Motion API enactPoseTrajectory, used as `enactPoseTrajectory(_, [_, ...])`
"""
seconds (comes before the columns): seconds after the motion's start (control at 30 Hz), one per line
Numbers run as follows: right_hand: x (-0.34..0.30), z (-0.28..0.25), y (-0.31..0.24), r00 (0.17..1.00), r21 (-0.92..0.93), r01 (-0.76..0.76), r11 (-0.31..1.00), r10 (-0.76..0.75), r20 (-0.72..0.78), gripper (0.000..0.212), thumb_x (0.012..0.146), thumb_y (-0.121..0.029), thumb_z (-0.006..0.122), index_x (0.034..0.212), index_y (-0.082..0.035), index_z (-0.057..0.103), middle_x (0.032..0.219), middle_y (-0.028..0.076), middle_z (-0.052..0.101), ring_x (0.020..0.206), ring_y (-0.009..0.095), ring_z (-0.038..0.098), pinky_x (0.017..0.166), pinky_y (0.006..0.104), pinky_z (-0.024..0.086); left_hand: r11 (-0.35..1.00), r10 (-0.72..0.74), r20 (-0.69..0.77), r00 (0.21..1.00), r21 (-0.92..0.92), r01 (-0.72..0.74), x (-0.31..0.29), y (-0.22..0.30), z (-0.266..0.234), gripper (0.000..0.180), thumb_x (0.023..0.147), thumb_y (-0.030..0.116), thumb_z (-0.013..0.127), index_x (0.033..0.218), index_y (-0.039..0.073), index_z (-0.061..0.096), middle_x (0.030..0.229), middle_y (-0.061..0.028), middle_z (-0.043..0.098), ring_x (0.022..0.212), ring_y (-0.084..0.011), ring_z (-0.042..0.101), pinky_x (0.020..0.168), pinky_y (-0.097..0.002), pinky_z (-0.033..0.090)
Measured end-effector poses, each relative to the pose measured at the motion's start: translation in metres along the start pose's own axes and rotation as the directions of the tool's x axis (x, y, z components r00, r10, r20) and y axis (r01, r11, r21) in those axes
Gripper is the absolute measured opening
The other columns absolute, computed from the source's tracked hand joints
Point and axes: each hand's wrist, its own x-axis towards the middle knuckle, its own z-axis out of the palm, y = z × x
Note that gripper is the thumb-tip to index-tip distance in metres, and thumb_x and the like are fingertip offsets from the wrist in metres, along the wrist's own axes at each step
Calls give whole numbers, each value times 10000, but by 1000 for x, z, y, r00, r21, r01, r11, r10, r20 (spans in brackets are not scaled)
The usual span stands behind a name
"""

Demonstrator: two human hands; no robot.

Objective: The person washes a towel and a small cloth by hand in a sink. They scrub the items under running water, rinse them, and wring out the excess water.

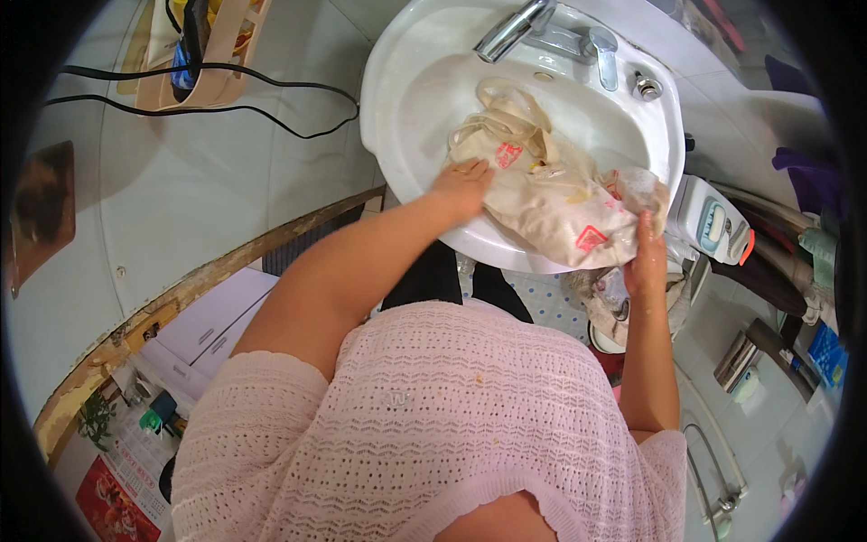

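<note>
A wet cream cloth bag (546, 203) with red and pink prints lies bunched across the near side of the white sink (397, 117). Its loose straps are heaped toward the faucet, and its right end hangs over the rim. Against the bag's left part, my left hand (465, 185) rests with fingers stretched out, slightly blurred. At the right end, my right hand (646, 257) grips the fabric by its edge, thumb on top and the other fingers mostly hidden. Whitish suds show on the cloth beside that hand.
A chrome faucet (515, 32) and its lever (602, 56) stand at the sink's far edge. A black cord (271, 83) hangs on the left wall below a beige holder (239, 77). Close by on the right is a white detergent bottle (709, 221). Beneath the rim, more fabric fills a bucket (605, 339).
</note>
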Motion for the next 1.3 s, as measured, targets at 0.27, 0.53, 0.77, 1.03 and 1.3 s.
enactPoseTrajectory(0.27, [-20, -53, -38, 974, 190, 221, 957, -208, -89, 530, 912, -358, 491, 1297, -13, 378, 1235, 116, 508, 1129, 241, 499, 972, 375, 390, 998, 29, -214, 976, -45, -40, 28, 17, -83, 206, 761, 82, 522, 913, 157, 639, 884, -10, 581, 888, -238, 547, 790, -384, 367])
enactPoseTrajectory(0.53, [-33, -55, -56, 981, 85, 169, 982, -160, -106, 441, 883, -185, 525, 1269, -3, 415, 1201, 114, 520, 1077, 226, 521, 927, 341, 408, 926, 363, -151, 920, -57, -374, -26, 24, -114, 182, 743, 94, 583, 910, 150, 631, 852, -19, 566, 851, -231, 544, 766, -371, 384])
enactPoseTrajectory(0.77, [-43, -43, -45, 993, 19, 95, 995, -94, -77, 494, 885, -225, 516, 1314, -25, 375, 1236, 99, 494, 1103, 217, 498, 937, 332, 393, 916, 377, 188, 907, -219, -336, -42, 55, -89, 427, 742, 134, 644, 1154, 108, 533, 1041, -100, 547, 1003, -257, 513, 880, -390, 374])
enactPoseTrajectory(1.03, [-36, 38, -44, 888, 168, 122, 978, -183, 422, 614, 908, -226, 477, 1419, -75, 171, 1323, 139, 405, 1158, 236, 464, 1004, 362, 347, 761, 141, 162, 977, -649, -2, -9, 125, -66, 580, 808, 330, 632, 1268, 38, 432, 1240, -170, 491, 1154, -291, 461, 957, -450, 350])
enactPoseTrajectory(1.3, [28, 53, -38, 945, -829, 294, 476, -14, 327, 651, 853, -346, 605, 1358, -42, 328, 1316, 183, 435, 1194, 300, 461, 962, 366, 388, -566, -244, 697, 675, -667, 484, -10, 42, -60, 520, 911, 306, 484, 1294, -9, 327, 1254, -176, 475, 1115, -291, 511, 936, -416, 406])
